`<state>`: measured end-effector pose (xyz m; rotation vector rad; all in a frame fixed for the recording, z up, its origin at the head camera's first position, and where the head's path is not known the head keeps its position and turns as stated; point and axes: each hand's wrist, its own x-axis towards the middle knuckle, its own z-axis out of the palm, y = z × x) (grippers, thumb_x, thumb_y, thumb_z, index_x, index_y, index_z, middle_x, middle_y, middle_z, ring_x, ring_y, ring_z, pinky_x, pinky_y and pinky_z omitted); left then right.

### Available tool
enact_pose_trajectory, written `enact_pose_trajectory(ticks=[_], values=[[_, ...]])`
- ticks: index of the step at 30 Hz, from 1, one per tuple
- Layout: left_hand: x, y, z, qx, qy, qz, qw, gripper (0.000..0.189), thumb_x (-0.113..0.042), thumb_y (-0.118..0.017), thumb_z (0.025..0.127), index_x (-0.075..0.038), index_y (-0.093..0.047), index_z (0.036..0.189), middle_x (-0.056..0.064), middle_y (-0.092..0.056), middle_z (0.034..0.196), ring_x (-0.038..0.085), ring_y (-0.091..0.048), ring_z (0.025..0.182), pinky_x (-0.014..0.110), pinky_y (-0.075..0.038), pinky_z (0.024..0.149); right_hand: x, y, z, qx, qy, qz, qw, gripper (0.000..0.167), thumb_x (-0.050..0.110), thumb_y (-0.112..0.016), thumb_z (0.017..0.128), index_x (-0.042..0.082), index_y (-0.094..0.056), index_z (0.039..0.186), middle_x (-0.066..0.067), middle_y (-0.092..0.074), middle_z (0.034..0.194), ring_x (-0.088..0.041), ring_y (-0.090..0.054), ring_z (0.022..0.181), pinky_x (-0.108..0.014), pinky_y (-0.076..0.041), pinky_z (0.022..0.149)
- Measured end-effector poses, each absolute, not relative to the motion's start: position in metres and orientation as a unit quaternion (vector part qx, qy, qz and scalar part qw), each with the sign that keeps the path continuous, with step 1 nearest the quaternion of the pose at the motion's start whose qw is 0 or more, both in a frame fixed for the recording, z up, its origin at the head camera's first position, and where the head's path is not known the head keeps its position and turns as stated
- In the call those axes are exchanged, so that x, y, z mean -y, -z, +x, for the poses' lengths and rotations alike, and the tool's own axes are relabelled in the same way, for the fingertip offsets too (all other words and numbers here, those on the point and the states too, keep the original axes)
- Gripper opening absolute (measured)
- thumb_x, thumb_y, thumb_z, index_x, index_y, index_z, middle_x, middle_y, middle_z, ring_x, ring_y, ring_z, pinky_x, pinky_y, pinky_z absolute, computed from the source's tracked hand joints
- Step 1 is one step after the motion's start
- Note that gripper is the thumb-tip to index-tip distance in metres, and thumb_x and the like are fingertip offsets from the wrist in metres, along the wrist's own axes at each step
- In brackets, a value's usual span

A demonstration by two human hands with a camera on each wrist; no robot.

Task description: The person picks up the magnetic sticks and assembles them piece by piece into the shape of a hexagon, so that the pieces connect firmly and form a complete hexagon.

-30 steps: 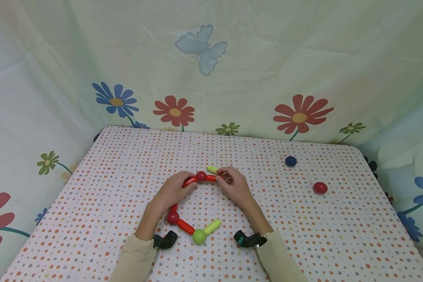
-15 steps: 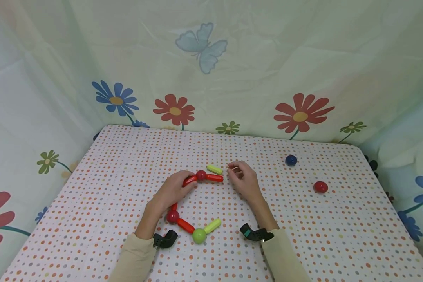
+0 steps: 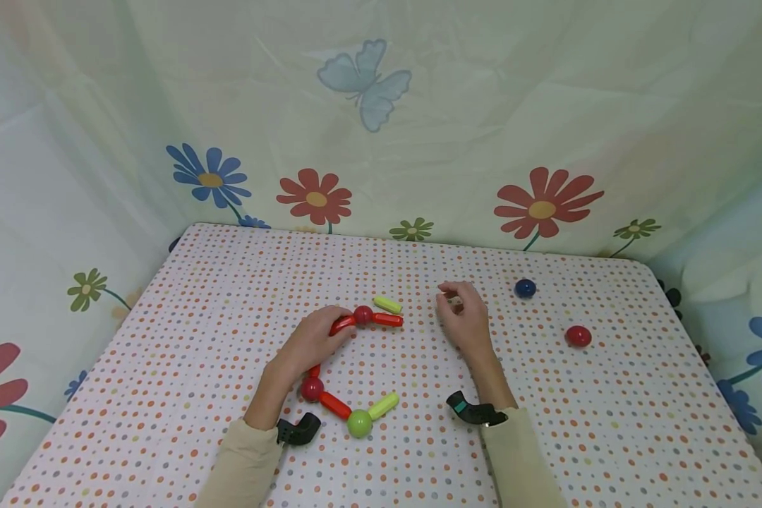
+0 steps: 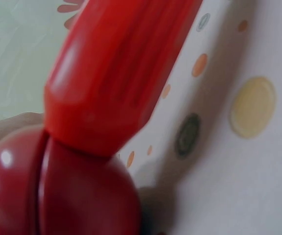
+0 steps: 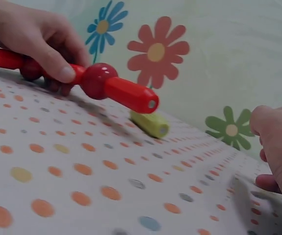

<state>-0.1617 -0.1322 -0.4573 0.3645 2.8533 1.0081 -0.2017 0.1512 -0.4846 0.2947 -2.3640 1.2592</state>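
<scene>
A chain of magnetic rods and balls curves over the table. My left hand (image 3: 315, 340) grips a red rod (image 3: 342, 324) in its upper part, thumb and fingers round it; the hand covers some of the chain. Beyond it follow a dark red ball (image 5: 99, 81) and a red rod (image 5: 131, 95) with a free end. Lower down, a red ball (image 3: 312, 389), a red rod (image 3: 336, 405), a green ball (image 3: 359, 423) and a yellow-green rod (image 3: 384, 406) continue the chain. My right hand (image 3: 466, 315), fingers loosely bent, holds nothing to the right of it.
A loose yellow-green rod (image 5: 151, 124) lies just behind the red rod's free end. Further right on the dotted table (image 3: 609, 423) are a dark blue ball (image 3: 525, 288) and a red ball (image 3: 578, 336). A floral curtain (image 3: 457, 141) hangs behind.
My right hand has let go of the chain's red rod near its free end and moved right, away from it. My left hand keeps its grip in the same place.
</scene>
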Motion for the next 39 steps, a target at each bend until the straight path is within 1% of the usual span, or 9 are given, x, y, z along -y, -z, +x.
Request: enact_pose_trajectory(ticks=[6,11,13,16,19,24,27,34,39], values=[[0.132,0.458,-0.161,-0.935,-0.331,0.116,0.048,0.032,-0.030,-0.066,0.092,-0.013,-0.063,0.120,0.005,-0.066,0.118,0.018,-0.059,0.098,0.034,-0.052,0.081,-0.167,0.481,-0.204,0.851,-0.459,0.056,0.247,0.020,0.007,-0.060,0.091,0.003,-0.066,0.110,-0.014,-0.058,0.113,-0.021,-0.055,0.096,-0.007,-0.039,0.069],[0.132,0.459,-0.161,-0.936,-0.328,0.115,0.048,0.034,-0.030,-0.066,0.092,-0.013,-0.063,0.121,0.005,-0.066,0.118,0.018,-0.060,0.100,0.035,-0.053,0.083,-0.174,0.483,-0.207,0.841,-0.459,0.042,0.282,0.023,0.002,-0.062,0.089,0.000,-0.066,0.111,-0.019,-0.056,0.118,-0.028,-0.055,0.101,-0.005,-0.037,0.070],[0.132,0.459,-0.161,-0.936,-0.328,0.115,0.048,0.034,-0.030,-0.066,0.092,-0.012,-0.063,0.121,0.006,-0.066,0.118,0.018,-0.060,0.100,0.035,-0.053,0.084,-0.175,0.483,-0.208,0.844,-0.449,0.042,0.290,0.024,0.003,-0.062,0.089,0.000,-0.066,0.113,-0.021,-0.056,0.121,-0.031,-0.055,0.102,-0.009,-0.039,0.071],[0.132,0.459,-0.161,-0.936,-0.328,0.117,0.047,0.033,-0.030,-0.066,0.092,-0.013,-0.063,0.121,0.005,-0.066,0.118,0.018,-0.060,0.100,0.035,-0.053,0.083,-0.181,0.484,-0.209,0.846,-0.436,0.031,0.304,0.027,0.003,-0.061,0.089,0.000,-0.065,0.116,-0.020,-0.055,0.127,-0.032,-0.053,0.110,-0.018,-0.042,0.076],[0.132,0.459,-0.161,-0.936,-0.327,0.118,0.048,0.033,-0.030,-0.066,0.092,-0.013,-0.063,0.120,0.005,-0.066,0.117,0.018,-0.061,0.099,0.034,-0.053,0.082,-0.188,0.485,-0.209,0.843,-0.426,0.009,0.327,0.028,0.003,-0.060,0.089,0.000,-0.064,0.116,-0.019,-0.053,0.132,-0.033,-0.049,0.119,-0.026,-0.042,0.082],[0.131,0.460,-0.160,-0.937,-0.325,0.119,0.049,0.033,-0.030,-0.066,0.093,-0.013,-0.063,0.121,0.005,-0.066,0.117,0.017,-0.060,0.099,0.034,-0.053,0.082,-0.195,0.482,-0.210,0.839,-0.408,-0.024,0.358,0.026,0.005,-0.059,0.088,-0.001,-0.065,0.113,-0.020,-0.051,0.134,-0.037,-0.044,0.122,-0.044,-0.042,0.087],[0.131,0.460,-0.161,-0.937,-0.324,0.122,0.045,0.032,-0.030,-0.066,0.093,-0.013,-0.063,0.120,0.005,-0.066,0.117,0.017,-0.060,0.098,0.033,-0.053,0.082,-0.196,0.480,-0.210,0.844,-0.386,-0.060,0.368,0.027,0.008,-0.059,0.089,0.001,-0.064,0.115,-0.019,-0.047,0.138,-0.037,-0.040,0.127,-0.052,-0.040,0.094],[0.132,0.459,-0.161,-0.936,-0.326,0.124,0.044,0.031,-0.029,-0.066,0.093,-0.013,-0.064,0.119,0.005,-0.066,0.115,0.017,-0.060,0.096,0.033,-0.052,0.080,-0.198,0.480,-0.212,0.840,-0.369,-0.140,0.371,0.035,0.014,-0.064,0.089,0.006,-0.060,0.123,-0.015,-0.037,0.147,-0.032,-0.028,0.138,-0.056,-0.030,0.107],[0.132,0.458,-0.161,-0.938,-0.322,0.121,0.047,0.032,-0.029,-0.066,0.093,-0.013,-0.063,0.120,0.005,-0.066,0.114,0.016,-0.059,0.094,0.032,-0.052,0.079,-0.199,0.480,-0.211,0.853,-0.368,-0.157,0.334,0.050,0.021,-0.067,0.089,0.011,-0.051,0.136,-0.013,-0.027,0.155,-0.031,-0.019,0.145,-0.058,-0.023,0.113]])
